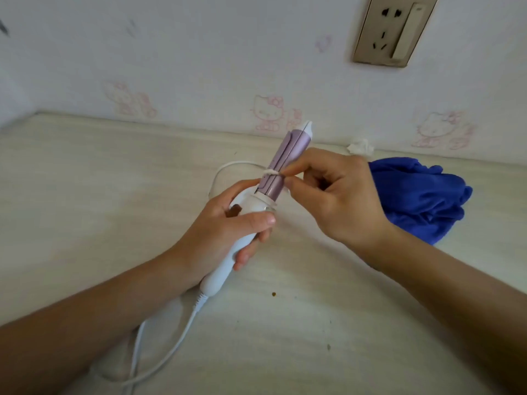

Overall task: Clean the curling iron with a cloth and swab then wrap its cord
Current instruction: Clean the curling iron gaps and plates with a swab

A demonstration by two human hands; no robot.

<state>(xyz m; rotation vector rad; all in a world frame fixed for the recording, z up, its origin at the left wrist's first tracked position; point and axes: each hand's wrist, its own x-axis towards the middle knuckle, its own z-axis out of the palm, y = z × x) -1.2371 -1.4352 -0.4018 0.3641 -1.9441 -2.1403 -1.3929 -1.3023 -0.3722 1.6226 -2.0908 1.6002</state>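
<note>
The left hand (228, 223) curls its fingers round the white handle of the lilac-barrelled curling iron (256, 201). The right hand (333, 192) pinches a thin white cotton swab (272, 173), its tip against the barrel just beyond the fingertips. A crumpled blue cloth (419, 195) lies behind the right knuckles.

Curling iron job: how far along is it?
The blue cloth lies aside on the table, so wiping is probably done. In hand: the left hand holds the curling iron while the right hand pinches a swab against its purple barrel. Left: the cord trails loose, not yet wrapped.
</note>
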